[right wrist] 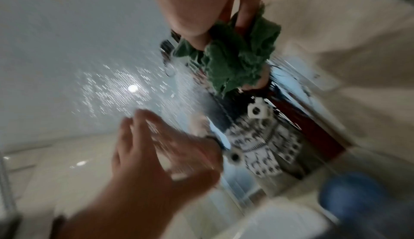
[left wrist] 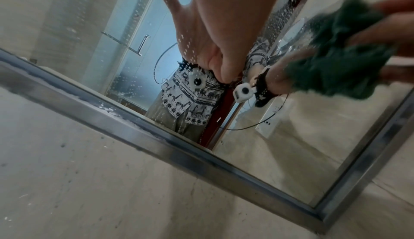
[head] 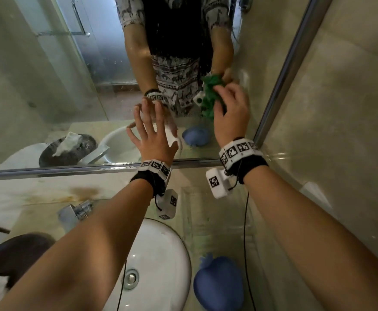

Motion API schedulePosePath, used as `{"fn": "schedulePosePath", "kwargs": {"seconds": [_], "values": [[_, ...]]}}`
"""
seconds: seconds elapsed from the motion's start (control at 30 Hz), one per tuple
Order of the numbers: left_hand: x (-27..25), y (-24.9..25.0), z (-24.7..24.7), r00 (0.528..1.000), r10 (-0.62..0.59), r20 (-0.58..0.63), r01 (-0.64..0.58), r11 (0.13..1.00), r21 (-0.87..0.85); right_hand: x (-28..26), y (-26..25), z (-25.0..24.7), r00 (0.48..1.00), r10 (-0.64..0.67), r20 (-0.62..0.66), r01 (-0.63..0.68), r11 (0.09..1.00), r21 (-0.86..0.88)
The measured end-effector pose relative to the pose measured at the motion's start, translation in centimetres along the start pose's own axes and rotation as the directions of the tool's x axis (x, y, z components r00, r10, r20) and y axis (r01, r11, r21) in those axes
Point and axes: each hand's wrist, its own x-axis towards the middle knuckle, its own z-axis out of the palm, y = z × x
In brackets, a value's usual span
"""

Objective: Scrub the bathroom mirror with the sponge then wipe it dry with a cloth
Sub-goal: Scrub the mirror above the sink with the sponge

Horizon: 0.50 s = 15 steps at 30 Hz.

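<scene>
The bathroom mirror [head: 48, 86] hangs in a metal frame [head: 71, 170] and carries water droplets. My right hand [head: 226, 97] grips a crumpled green cloth [head: 210, 95] and holds it against the glass near the right edge of the frame. My left hand [head: 150, 126] lies flat on the mirror with its fingers spread, left of the cloth. In the left wrist view the green cloth [left wrist: 336, 56] is blurred against the mirror [left wrist: 268, 145]. The right wrist view shows the cloth [right wrist: 233, 62] under my fingers [right wrist: 190, 12]. A blue rounded object [head: 218, 286] that looks like a sponge lies on the counter.
A white sink [head: 161, 254] sits below my arms, with a chrome faucet [head: 75, 212] behind it on the left. A dark tissue holder [head: 15, 254] stands at the left. A tiled wall [head: 340, 108] adjoins the mirror's right edge.
</scene>
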Motion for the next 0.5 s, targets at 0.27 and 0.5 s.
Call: {"fn": "schedulePosePath", "kwargs": {"seconds": [0.27, 0.5], "values": [[0.2, -5.7, -1.6, 0.958, -0.275, -0.085, 0.255, 0.947, -0.193, -4.9, 0.9, 3.0, 0.923, -0.246, 0.297, 0.282, 0.956, -0.082], [1.4, -8.2, -1.0, 0.922, -0.387, 0.005, 0.378, 0.899, -0.22, -10.3, 4.3, 4.7, 0.761, -0.206, 0.615, 0.319, 0.945, -0.077]]}}
